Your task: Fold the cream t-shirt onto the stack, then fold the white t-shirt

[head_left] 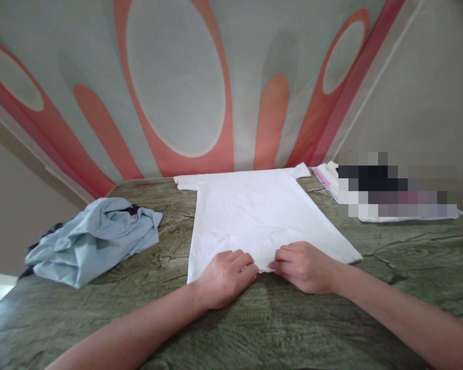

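Note:
A white T-shirt (pixel 250 210) lies spread on the table, its sleeves toward the far edge and its hem toward me. Light creases run across its middle. My left hand (pixel 228 277) is closed on the hem, left of its centre, with curled fingers. Just to the right, my right hand (pixel 304 267) pinches the same hem between thumb and fingers. A short stretch of hem shows between the two hands. The fingertips are partly hidden by the hands themselves.
A crumpled light blue garment (pixel 100 234) with dark cloth under it lies at the left. Folded clothes (pixel 326 177), partly pixelated, are stacked at the back right. The wood-patterned table (pixel 231 339) meets a patterned backdrop (pixel 247 103) behind.

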Tool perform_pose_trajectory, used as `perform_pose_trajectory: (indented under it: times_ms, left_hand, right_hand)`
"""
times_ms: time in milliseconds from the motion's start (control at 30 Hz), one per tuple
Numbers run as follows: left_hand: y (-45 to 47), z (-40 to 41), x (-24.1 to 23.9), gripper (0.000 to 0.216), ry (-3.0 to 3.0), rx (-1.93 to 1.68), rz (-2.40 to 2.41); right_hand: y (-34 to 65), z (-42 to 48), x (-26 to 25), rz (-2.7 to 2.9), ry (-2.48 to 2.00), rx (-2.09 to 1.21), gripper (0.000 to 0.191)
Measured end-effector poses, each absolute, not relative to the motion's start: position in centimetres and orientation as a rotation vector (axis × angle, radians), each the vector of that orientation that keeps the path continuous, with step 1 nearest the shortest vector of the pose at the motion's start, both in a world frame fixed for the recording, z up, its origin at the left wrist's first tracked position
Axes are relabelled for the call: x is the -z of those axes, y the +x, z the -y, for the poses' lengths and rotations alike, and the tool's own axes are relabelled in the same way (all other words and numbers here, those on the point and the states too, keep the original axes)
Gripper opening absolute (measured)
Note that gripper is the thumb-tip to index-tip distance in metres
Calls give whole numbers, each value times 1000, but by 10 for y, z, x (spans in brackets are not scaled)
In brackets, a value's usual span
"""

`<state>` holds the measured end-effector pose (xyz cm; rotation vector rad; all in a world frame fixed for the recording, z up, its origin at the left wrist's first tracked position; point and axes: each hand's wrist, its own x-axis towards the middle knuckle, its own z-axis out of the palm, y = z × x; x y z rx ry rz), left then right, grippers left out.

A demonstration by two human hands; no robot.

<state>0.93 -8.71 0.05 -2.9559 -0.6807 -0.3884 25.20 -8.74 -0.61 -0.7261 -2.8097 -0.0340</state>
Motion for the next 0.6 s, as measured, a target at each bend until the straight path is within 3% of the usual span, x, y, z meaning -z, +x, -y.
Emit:
perform_pose_trajectory:
  times_ms: [267, 433, 600]
  left_hand:
    - [9, 87, -1, 17, -2926, 335, 619]
    - [12, 87, -9, 23, -3032, 286, 341]
    - [10, 87, -8, 28, -3015, 297, 240]
  right_hand:
    - [252, 89, 4, 2822, -734, -8, 22]
    - [253, 88, 7, 2840, -727, -25, 17]
    - [253, 88, 5, 2827, -707, -206, 30]
